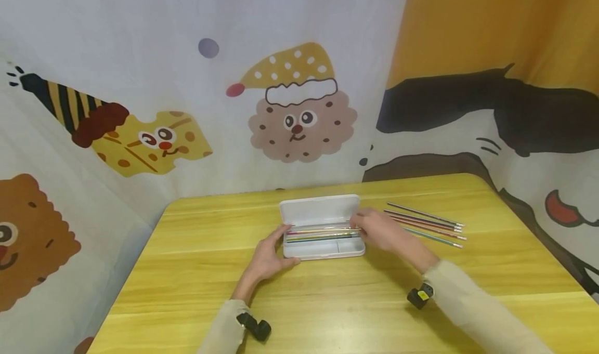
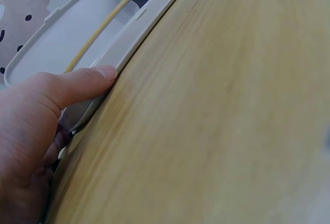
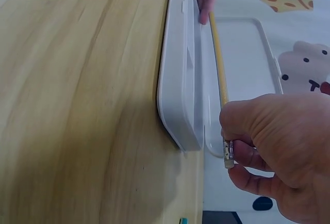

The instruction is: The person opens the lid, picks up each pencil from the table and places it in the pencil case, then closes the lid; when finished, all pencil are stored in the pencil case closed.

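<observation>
A white pencil case (image 1: 311, 250) lies with its lid raised at the back, several pencils (image 1: 320, 236) lengthwise inside. At its left end my left hand (image 1: 267, 259) grips the case, thumb (image 2: 98, 79) along the front wall and fingers round the far side. My right hand (image 1: 380, 232) is over the right end. Between thumb and fingers it pinches a yellow pencil (image 3: 220, 74) near the eraser end. In the right wrist view the pencil runs along the case, its far end by the left fingers.
Several loose pencils (image 1: 421, 219) lie on the wooden table (image 1: 323, 302) right of the case, eraser ends pointing right. A teal pencil (image 1: 435, 238) is nearest to the right forearm. Behind the table hangs a curtain (image 1: 224, 151) with cartoon prints.
</observation>
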### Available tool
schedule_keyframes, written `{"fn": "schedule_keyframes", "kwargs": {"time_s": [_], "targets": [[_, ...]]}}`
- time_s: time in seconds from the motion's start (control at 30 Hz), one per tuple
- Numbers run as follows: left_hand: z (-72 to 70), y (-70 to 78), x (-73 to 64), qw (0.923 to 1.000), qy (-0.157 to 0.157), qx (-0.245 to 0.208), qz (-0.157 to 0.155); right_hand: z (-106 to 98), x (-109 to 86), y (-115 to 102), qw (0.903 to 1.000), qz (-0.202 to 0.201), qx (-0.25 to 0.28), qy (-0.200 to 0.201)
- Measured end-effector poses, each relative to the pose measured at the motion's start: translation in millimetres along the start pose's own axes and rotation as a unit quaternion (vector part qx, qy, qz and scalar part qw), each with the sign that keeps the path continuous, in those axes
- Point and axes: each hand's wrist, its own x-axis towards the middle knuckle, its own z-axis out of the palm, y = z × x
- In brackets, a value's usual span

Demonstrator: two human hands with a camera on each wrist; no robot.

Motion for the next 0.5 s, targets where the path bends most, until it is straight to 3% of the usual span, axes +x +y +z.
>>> {"fn": "schedule_keyframes", "kwargs": {"time_s": [0.23, 0.5], "targets": [[-0.9, -1.7, 1.7, 1.0000, -0.006, -0.002, -0.004, 5.7, 9.2, -3.6, 0.9998, 0.006, 0.003, -0.020], [1.9, -3.0, -1.2, 1.0000, 0.000, -0.004, 0.009, 13.1, 11.8, -5.7, 0.9998, 0.003, -0.015, -0.015]]}}
